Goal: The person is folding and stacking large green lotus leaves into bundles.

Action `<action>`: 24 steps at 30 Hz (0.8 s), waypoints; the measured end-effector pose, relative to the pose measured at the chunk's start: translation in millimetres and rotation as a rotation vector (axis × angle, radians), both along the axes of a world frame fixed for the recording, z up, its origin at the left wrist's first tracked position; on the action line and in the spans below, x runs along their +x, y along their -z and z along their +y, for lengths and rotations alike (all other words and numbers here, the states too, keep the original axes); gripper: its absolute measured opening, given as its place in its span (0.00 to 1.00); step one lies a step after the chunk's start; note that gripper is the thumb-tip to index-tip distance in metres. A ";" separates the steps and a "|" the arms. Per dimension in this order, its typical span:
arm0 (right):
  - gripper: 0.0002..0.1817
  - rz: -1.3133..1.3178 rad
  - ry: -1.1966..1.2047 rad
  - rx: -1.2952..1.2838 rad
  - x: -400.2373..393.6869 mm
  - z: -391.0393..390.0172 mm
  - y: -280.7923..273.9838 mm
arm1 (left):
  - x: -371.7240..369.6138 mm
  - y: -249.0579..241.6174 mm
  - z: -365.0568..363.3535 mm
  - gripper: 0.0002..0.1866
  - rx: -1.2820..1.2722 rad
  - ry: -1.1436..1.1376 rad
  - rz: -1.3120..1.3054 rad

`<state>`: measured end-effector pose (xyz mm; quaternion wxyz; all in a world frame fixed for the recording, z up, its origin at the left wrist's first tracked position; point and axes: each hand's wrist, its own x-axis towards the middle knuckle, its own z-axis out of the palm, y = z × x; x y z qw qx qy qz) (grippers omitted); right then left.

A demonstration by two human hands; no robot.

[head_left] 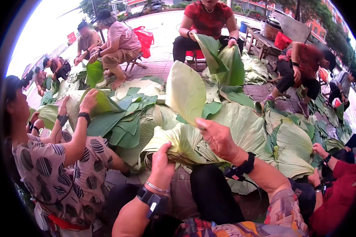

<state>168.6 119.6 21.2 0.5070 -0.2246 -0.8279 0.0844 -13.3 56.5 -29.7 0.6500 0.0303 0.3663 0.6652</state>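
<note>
My right hand (219, 139) pinches the lower tip of a single pale green lotus leaf (186, 89), which stands up above the pile. My left hand (162, 162) grips the edge of a layered bundle of lotus leaves (174, 144), thumb on top; its other fingers are partly hidden. The bundle rests just above my knees, its gathered brownish folds facing me. Beyond it, large flat leaves (241, 126) lie spread on the ground, pale undersides up, with darker green leaves (126, 128) to the left.
Co-workers sit around the heap: one in a patterned shirt (47, 162) close on my left, one in a red shirt (209, 19) opposite, one in a red sleeve (340, 189) close on my right. A wooden bench (261, 43) stands at the back right.
</note>
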 end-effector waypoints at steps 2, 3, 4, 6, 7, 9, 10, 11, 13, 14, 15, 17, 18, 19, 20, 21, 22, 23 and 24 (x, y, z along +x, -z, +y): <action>0.16 -0.176 -0.057 -0.025 -13.2 -8.9 15.9 | 0.7 3.8 -0.1 0.08 -0.028 -0.002 0.018; 0.16 -0.253 -0.056 -0.017 -17.2 -12.6 22.0 | 0.2 4.7 -2.0 0.08 0.001 -0.004 0.029; 0.15 -0.345 -0.092 -0.071 -16.2 -16.3 25.3 | -0.8 7.1 -2.8 0.07 0.030 -0.006 0.038; 0.16 -0.372 -0.106 -0.167 -18.2 -20.9 29.6 | -2.8 5.7 -6.2 0.08 0.038 -0.009 0.034; 0.16 -0.378 -0.099 -0.165 -18.4 -22.4 29.3 | -2.3 0.7 -9.0 0.08 0.050 -0.021 0.007; 0.15 -0.395 -0.143 -0.153 -19.8 -23.7 27.1 | -3.4 4.9 -5.8 0.09 0.019 -0.056 -0.011; 0.15 -0.366 -0.171 -0.109 -20.9 -24.1 30.2 | -4.3 -0.2 -5.9 0.10 0.033 -0.029 -0.046; 0.15 -0.369 -0.172 -0.117 -18.0 -24.9 30.8 | -2.6 -6.0 -7.1 0.11 -0.001 -0.028 -0.044; 0.16 -0.449 -0.185 -0.145 -19.6 -26.3 31.8 | -10.8 -2.7 -6.1 0.13 0.070 0.025 -0.113; 0.16 -0.376 -0.202 -0.102 -18.7 -25.7 34.9 | -7.1 -9.3 -7.9 0.15 0.072 0.024 -0.110; 0.17 -0.403 -0.201 -0.095 -20.8 -24.7 40.9 | -14.6 2.2 -6.5 0.19 0.082 0.035 -0.097; 0.17 -0.376 -0.215 -0.073 -17.8 -28.6 38.6 | -10.8 -0.2 -7.4 0.28 0.126 0.082 -0.002; 0.17 -0.375 -0.232 -0.103 -16.5 -30.5 38.4 | -12.1 3.2 -5.8 0.27 0.140 0.103 -0.012; 0.17 -0.370 -0.217 -0.106 -14.7 -32.2 38.9 | -12.2 6.5 -5.8 0.26 0.126 0.107 0.008; 0.17 -0.357 -0.227 -0.096 -12.9 -33.0 39.2 | -12.0 8.8 -5.8 0.25 0.113 0.105 0.028; 0.17 -0.345 -0.241 -0.084 -11.6 -33.8 38.6 | -12.5 12.1 -5.0 0.25 0.113 0.112 0.030; 0.17 -0.344 -0.235 -0.085 -10.3 -34.4 38.2 | -13.3 15.9 -3.5 0.24 0.108 0.116 0.025; 0.18 -0.344 -0.234 -0.078 -8.3 -35.0 37.7 | -12.4 18.3 -1.4 0.23 0.103 0.122 0.021; 0.18 -0.346 -0.234 -0.072 -6.4 -34.9 38.5 | -11.0 18.8 0.1 0.23 0.102 0.130 0.021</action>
